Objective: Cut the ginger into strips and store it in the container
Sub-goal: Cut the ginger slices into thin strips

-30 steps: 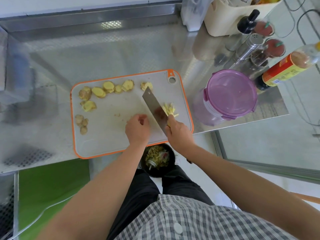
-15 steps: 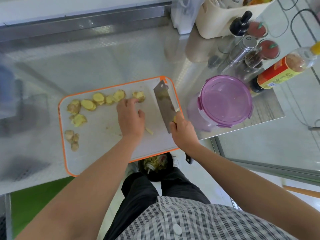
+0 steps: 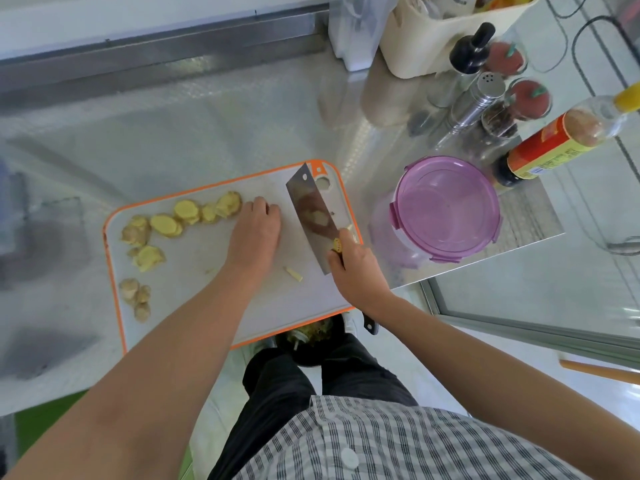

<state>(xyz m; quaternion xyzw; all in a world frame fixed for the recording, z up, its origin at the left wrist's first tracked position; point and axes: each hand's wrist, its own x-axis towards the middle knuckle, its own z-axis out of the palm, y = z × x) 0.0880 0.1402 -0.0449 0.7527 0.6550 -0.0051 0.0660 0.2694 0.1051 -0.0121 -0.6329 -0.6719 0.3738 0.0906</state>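
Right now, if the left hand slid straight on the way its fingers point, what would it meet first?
Probably the far orange rim of the white cutting board, then steel counter. The left hand would pass right of the yellow ginger slices; anything under its fingers is hidden.

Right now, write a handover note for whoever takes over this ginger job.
Left hand: fingertips at the right end of the ginger slices; grip unclear.
Right hand: holds the cleaver over the cutting board, yellow bits on its blade.
Done: ginger sliced; one strip lies on the board.
To do: cut the slices into strips, open the lidded purple container right of the board, fill it.
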